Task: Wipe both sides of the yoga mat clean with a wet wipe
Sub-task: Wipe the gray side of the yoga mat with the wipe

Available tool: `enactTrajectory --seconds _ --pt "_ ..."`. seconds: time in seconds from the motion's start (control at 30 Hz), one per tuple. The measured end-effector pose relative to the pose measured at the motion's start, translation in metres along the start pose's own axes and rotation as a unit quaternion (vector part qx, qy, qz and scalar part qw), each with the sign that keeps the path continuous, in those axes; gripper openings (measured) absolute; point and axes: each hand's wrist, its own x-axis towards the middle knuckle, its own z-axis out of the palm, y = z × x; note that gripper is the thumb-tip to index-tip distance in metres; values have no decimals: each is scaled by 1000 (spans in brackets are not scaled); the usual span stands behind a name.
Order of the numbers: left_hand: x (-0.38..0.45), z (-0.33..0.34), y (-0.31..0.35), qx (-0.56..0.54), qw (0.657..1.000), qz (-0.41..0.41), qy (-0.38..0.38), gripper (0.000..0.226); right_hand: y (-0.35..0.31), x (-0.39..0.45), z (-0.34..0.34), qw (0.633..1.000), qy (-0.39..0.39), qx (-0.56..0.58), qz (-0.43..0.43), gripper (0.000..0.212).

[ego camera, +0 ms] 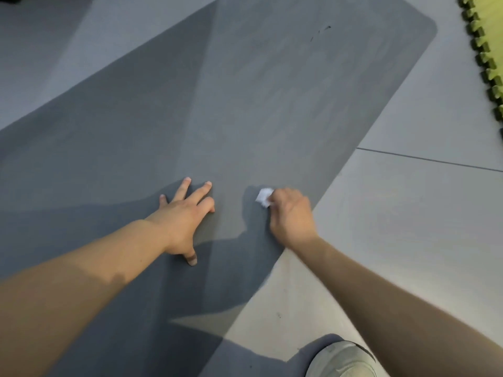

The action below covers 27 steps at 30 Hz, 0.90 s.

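Note:
A dark grey yoga mat [245,99] lies flat on the floor and runs from the lower left to the upper right, where its rounded corner shows. My left hand [185,219] rests palm down on the mat with its fingers spread and holds nothing. My right hand [292,213] is closed around a crumpled white wet wipe [264,197] and presses it onto the mat near the mat's right edge. The wipe pokes out at the fingertips. A few small dark marks [324,29] show on the mat's far end.
Pale grey floor tiles [408,213] with a thin joint line lie to the right of the mat. A green interlocking foam mat [487,50] sits at the top right corner. A knee in light trousers [343,360] shows at the bottom edge.

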Motion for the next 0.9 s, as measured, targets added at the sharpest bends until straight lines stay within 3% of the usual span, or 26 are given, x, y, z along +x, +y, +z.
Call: enactTrajectory --seconds 0.1,0.17,0.23,0.3,0.37,0.43,0.5,0.57,0.7,0.8,0.9 --pt "1 1 -4 5 1000 6 10 100 -47 -48 10 986 -80 52 -137 19" --pt "2 0 -6 -1 1000 7 24 79 -60 -66 13 967 -118 62 -217 14" --pt "3 -4 -9 2 999 8 44 60 -52 -53 11 944 -131 36 -301 13" --pt "4 -6 -11 18 998 9 63 58 -30 -19 10 937 -116 4 -329 15" --pt "3 -9 -12 21 996 4 84 71 0 28 7 966 -58 -9 -252 16" --pt "3 -12 -14 12 994 -19 105 92 28 71 -3 994 -30 -45 -92 14" --pt "2 -12 -17 -3 992 -62 113 112 37 96 -11 996 -36 -63 43 17" --pt "-1 -8 -22 -27 989 -106 105 126 23 98 -7 996 -10 -64 62 15" --pt "-8 1 -37 -68 983 -154 73 139 -37 47 29 997 -51 28 -56 34" --pt "-12 1 -46 -73 983 -158 60 144 -87 -1 39 976 -102 68 -178 22" --pt "-13 0 -49 -93 977 -183 55 151 -95 -5 38 942 -117 36 -313 17"
